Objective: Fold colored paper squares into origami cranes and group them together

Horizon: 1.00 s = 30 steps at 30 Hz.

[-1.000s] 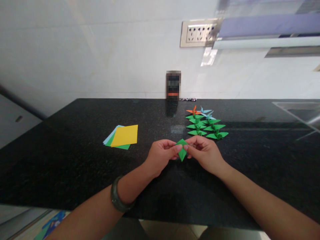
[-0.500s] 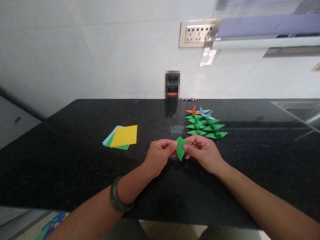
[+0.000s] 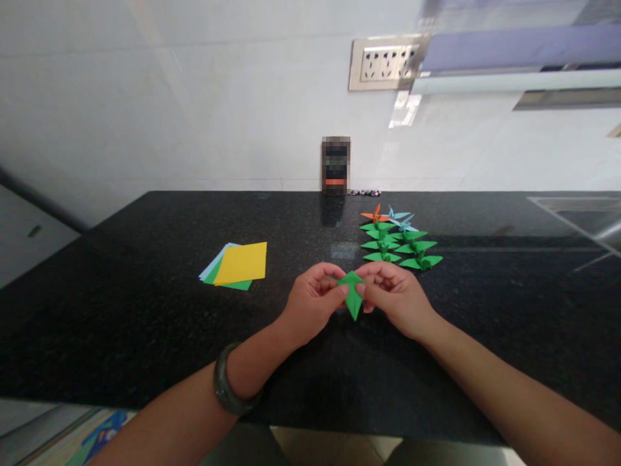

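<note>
Green paper (image 3: pixel 354 305), a diamond seemingly only part-folded, sits clamped in the fingertips of left hand (image 3: pixel 308 305) and right hand (image 3: pixel 403 299), finished-looking cranes (image 3: pixel 425 246) at its one o'clock, unfolded sheets (image 3: pixel 241 264) between nine and ten.

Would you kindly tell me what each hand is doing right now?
Left hand: closed, holding the green folded paper.
Right hand: closed, holding the same paper.

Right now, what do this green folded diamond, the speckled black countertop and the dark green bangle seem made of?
The green folded diamond: apparently matte paper, by its thin edges and creases. The speckled black countertop: probably polished stone, given its fine flecks and reflections. The dark green bangle: smooth with a slight sheen, perhaps stone or glass.
</note>
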Tool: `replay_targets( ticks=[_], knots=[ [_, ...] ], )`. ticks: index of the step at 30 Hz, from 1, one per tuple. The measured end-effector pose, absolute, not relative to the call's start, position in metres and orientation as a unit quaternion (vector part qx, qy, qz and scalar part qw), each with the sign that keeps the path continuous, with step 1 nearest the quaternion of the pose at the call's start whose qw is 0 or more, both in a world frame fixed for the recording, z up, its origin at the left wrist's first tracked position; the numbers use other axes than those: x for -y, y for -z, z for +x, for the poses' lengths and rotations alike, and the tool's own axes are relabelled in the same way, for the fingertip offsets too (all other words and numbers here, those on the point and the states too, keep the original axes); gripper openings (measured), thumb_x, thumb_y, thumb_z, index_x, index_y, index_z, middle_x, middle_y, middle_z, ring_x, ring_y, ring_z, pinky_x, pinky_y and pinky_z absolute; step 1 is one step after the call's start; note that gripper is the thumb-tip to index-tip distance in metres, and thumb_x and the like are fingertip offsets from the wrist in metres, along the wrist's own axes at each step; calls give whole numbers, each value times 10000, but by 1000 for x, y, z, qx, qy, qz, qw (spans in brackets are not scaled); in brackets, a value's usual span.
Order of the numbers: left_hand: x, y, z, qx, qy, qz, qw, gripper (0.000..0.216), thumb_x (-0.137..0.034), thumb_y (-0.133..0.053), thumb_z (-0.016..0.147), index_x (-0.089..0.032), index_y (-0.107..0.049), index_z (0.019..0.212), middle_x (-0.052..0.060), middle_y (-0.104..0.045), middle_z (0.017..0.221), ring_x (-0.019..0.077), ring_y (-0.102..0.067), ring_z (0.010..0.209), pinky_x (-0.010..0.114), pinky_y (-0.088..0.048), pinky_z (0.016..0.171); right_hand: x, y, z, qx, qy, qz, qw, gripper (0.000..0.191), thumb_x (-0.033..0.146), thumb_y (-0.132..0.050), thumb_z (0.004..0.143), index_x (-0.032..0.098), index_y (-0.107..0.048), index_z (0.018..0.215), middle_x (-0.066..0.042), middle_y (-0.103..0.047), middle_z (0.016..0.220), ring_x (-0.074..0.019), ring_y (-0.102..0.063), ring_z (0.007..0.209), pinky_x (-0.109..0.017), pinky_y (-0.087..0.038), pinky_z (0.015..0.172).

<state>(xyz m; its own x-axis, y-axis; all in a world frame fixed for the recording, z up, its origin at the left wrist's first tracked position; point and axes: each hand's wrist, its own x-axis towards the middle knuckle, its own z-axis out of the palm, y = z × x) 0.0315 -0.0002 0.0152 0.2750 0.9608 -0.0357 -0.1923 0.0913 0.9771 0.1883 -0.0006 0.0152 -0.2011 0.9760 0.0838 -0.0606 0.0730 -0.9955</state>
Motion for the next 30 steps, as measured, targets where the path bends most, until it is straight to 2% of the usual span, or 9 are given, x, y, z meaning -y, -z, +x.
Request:
replay_targets(
  ticks=[5, 10, 12, 15, 18, 20, 24, 30],
  knots=[
    [2, -18, 31, -385, -457, 496, 631, 165, -226, -641, 650, -177, -523, 754, -44, -583, 537, 90, -540, 477, 212, -435, 506, 3, -15, 187, 554, -543, -414, 477, 149, 239, -665, 659, 166, -600, 771, 61, -541, 480, -55, -481, 380, -180, -405, 395],
    [2, -18, 31, -394, -470, 502, 609, 83, -159, -634, 623, -156, -552, 631, -42, -559, 527, 72, -519, 494, 195, -423, 523, 4, -16, 185, 564, -533, -415, 475, 36, 192, -623, 646, 164, -631, 668, 27, -580, 527, -66, -499, 408, -192, -408, 408],
    [2, -18, 31, -392, -472, 489, 621, 72, -163, -638, 624, -156, -574, 657, -38, -574, 537, 77, -532, 504, 204, -439, 540, 4, -16, 186, 566, -533, -412, 476, 24, 177, -609, 655, 167, -630, 652, 24, -582, 538, -72, -513, 423, -199, -419, 426],
    [1, -17, 32, -388, -450, 442, 672, 142, -269, -620, 677, -160, -601, 765, -12, -628, 588, 107, -578, 538, 244, -474, 565, 3, -15, 190, 581, -505, -412, 487, 36, 169, -597, 678, 175, -629, 660, 25, -572, 552, -80, -522, 442, -209, -425, 442],
    [0, -17, 32, -420, -422, 454, 663, 227, -357, -635, 686, -131, -613, 692, 8, -630, 567, 97, -569, 519, 219, -459, 535, 2, -13, 194, 643, -436, -395, 491, 72, 169, -579, 706, 180, -641, 670, 9, -572, 592, -94, -532, 498, -223, -429, 473],
    [-1, -18, 32, -434, -426, 479, 633, 221, -333, -682, 649, -119, -625, 660, -1, -617, 543, 79, -545, 498, 196, -440, 516, 2, -13, 194, 671, -409, -386, 482, 86, 182, -566, 727, 179, -643, 688, -4, -581, 627, -106, -545, 546, -232, -439, 502],
    [-2, -17, 31, -448, -448, 485, 603, 186, -304, -689, 643, -123, -645, 646, -6, -620, 549, 79, -544, 517, 199, -449, 541, 1, -12, 191, 616, -463, -426, 474, 162, 293, -593, 737, 174, -601, 847, 14, -563, 606, -100, -529, 505, -233, -446, 483],
    [-7, -5, 29, -455, -440, 539, 556, 167, -307, -657, 673, -141, -647, 669, 1, -626, 590, 98, -551, 549, 221, -450, 567, -4, -11, 188, 604, -507, -456, 413, 244, 379, -662, 674, 148, -597, 723, 15, -566, 584, -67, -476, 448, -202, -406, 431]
  ],
)
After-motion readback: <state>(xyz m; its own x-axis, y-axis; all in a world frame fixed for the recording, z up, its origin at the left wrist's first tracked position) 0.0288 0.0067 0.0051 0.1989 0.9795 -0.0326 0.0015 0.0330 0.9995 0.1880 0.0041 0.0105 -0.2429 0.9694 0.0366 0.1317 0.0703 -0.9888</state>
